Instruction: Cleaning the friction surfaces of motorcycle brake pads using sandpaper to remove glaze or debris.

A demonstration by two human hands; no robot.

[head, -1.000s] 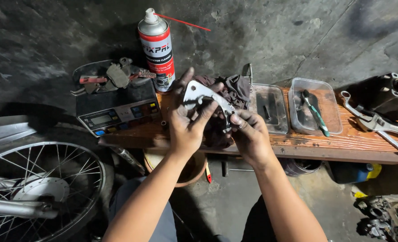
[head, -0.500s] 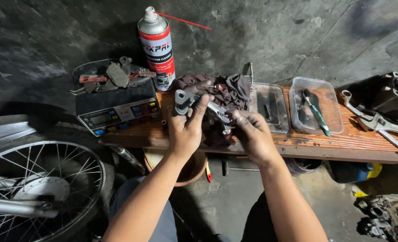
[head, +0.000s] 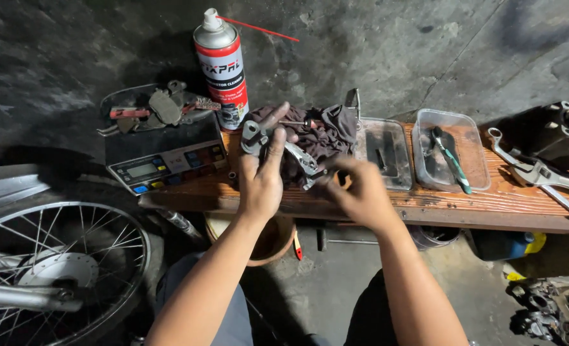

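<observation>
Left hand [head: 260,182] clamped on grey metal bracket [head: 283,148] over dark rag [head: 319,136], fingers wrapped round its left end. Right hand [head: 356,191] at bracket's lower right tip, fingertips pinched together, prob. on small fastener, hidden. Bench [head: 489,204] front edge just below hands; open wood betw. rag & clear tray [head: 451,157].

Dim, harsh overhead light, deep shadows below, corners perhaps slightly warped and soft.

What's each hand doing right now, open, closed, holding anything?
Left hand: closed on the grey metal part, held over the dark rag.
Right hand: fingers curled at the part's lower end; grip cannot be told.
</observation>
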